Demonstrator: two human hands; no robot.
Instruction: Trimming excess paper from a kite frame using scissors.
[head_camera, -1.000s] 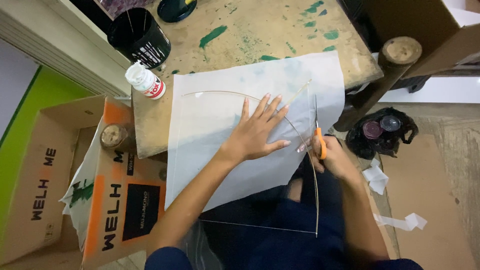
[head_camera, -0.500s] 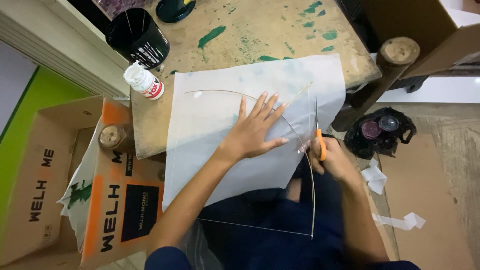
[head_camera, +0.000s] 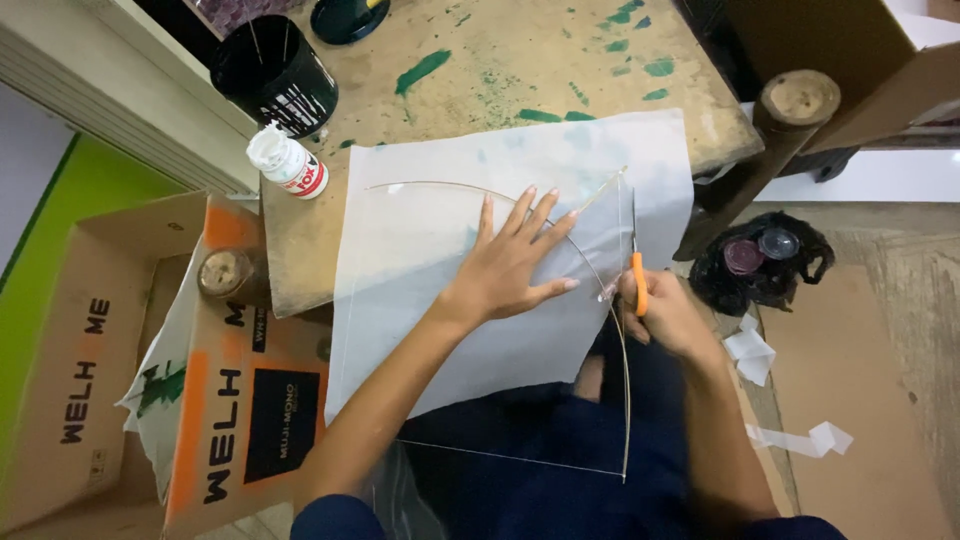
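Observation:
My left hand lies flat with fingers spread on a large sheet of thin white paper that covers part of a small wooden table and hangs over its near edge. A thin curved stick arcs across the paper, and a straight thin stick runs down its right side. My right hand is at the paper's right edge, closed on an orange-handled cutting tool whose blade points up along the straight stick.
A white glue bottle and a black cup stand at the table's far left. An open cardboard box sits on the floor to the left. A black bag with lids and white paper scraps lie at the right.
My left hand's fingers have spread slightly on the paper. My right hand with the cutting tool has barely shifted along the right edge.

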